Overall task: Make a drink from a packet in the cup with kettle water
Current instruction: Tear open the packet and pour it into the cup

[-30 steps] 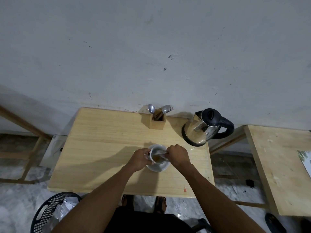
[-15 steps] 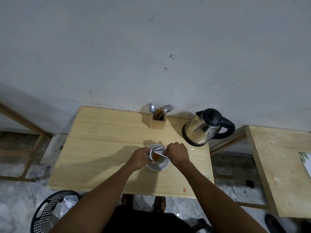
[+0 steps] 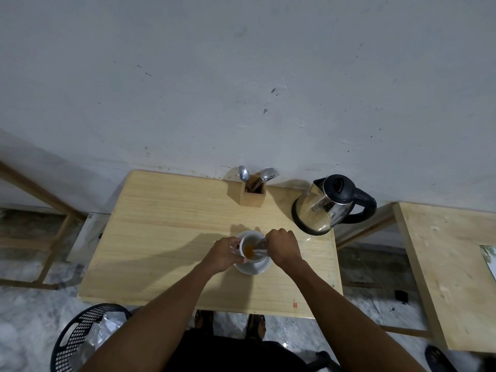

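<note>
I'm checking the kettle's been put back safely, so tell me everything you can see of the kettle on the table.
The kettle has a shiny metal body that mirrors the room, a black lid, a black loop handle pointing right and a dark base ring. It stands upright, lid shut, on the far right corner of the wooden table, near the wall and close to the right edge. Neither hand touches it; the cup sits apart, nearer the person. No cord is visible.
</note>
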